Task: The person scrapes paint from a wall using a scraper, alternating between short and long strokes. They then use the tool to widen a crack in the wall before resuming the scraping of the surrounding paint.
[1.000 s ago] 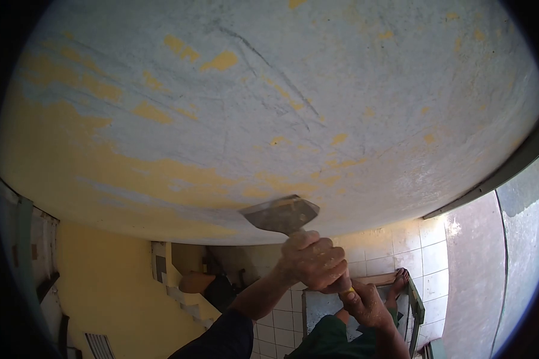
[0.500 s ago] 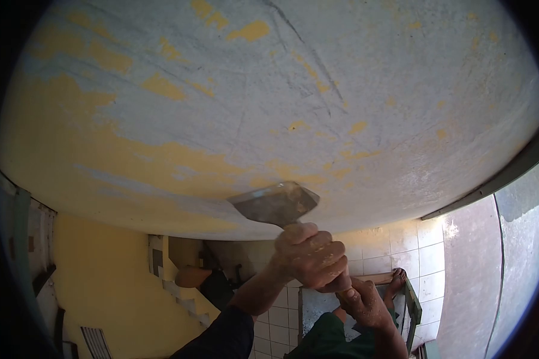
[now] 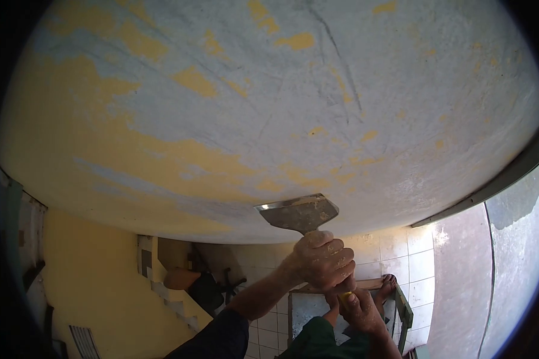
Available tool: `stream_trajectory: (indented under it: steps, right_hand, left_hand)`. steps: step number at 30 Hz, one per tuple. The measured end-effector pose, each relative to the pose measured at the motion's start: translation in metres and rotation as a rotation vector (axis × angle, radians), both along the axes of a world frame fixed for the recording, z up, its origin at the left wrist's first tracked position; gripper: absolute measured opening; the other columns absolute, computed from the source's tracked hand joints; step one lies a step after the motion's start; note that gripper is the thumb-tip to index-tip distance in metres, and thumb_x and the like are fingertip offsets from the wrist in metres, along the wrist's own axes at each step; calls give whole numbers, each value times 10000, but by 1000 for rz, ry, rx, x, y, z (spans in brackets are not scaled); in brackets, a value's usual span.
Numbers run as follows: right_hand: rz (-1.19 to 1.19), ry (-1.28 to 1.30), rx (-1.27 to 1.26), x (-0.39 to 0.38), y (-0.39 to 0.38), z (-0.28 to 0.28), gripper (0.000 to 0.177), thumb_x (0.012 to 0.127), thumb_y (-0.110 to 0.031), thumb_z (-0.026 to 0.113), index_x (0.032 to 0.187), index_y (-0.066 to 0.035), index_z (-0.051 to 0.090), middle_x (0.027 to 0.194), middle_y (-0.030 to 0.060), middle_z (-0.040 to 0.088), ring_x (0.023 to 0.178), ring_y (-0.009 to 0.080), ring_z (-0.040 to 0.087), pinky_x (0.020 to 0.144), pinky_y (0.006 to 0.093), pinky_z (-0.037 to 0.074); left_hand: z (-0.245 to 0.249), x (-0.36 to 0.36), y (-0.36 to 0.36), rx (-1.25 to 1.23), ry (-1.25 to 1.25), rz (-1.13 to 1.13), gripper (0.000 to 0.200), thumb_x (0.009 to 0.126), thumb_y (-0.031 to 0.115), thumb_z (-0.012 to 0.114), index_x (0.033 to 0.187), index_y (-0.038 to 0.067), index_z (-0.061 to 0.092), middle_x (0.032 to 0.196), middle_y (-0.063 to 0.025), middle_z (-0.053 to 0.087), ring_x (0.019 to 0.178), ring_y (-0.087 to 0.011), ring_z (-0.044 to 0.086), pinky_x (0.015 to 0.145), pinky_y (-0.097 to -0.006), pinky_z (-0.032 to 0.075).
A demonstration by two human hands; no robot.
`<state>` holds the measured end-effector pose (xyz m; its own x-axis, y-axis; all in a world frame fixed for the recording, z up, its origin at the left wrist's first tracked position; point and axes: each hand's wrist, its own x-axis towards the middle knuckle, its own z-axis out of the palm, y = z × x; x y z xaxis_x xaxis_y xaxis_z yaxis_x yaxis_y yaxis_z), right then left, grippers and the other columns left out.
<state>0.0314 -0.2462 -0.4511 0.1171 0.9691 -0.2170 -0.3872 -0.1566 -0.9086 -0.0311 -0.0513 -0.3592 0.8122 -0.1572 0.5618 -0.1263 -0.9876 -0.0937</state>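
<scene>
A broad-bladed scraper (image 3: 302, 214) has its blade edge at the wall (image 3: 401, 72), whose surface is patchy yellow paint over grey-white. My left hand (image 3: 324, 260) is wrapped around the scraper's handle just below the blade. Lower down, my right hand (image 3: 362, 311) closes around the handle's butt end, where a bit of yellow shows. Pale dust and flakes cling to both hands. Crumbs of yellowish material lie on the blade.
Below me is a platform with a grey top (image 3: 305, 308) and a wooden edge; a bare foot (image 3: 389, 283) rests there. White tiles (image 3: 421, 269) lie beyond. A brown rounded object (image 3: 181, 278) and dark items stand lower left, near a yellow wall (image 3: 90, 269).
The scraper and both hands have shifted slightly right and down in view, still gripped the same way. The wall's patches have also shifted right as the camera moved.
</scene>
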Motion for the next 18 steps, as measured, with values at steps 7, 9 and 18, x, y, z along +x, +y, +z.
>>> stream_trajectory:
  steps: [7, 9, 18]
  right_hand:
    - [106, 28, 117, -2, 18, -5, 596, 1006, -563, 400, 886, 1, 548, 621, 37, 531, 578, 138, 532, 557, 308, 429]
    - [32, 22, 133, -17, 6, -11, 608, 1009, -556, 391, 841, 4, 555, 628, 47, 558, 568, 141, 541, 527, 303, 407]
    - [-66, -339, 149, -22, 2, -18, 615, 1022, -539, 336, 899, 15, 575, 697, 82, 607, 609, 150, 575, 552, 297, 425]
  left_hand:
    - [45, -2, 9, 87, -1, 28, 209, 619, 271, 628, 553, 151, 469, 582, 2, 384, 534, -143, 446, 604, -309, 358]
    - [37, -3, 4, 57, 53, -4, 211, 627, 271, 632, 555, 152, 473, 587, 4, 397, 544, -140, 456, 609, -308, 363]
    - [14, -3, 2, -24, 153, -26, 209, 665, 300, 643, 587, 142, 532, 612, 11, 436, 575, -139, 476, 645, -308, 381]
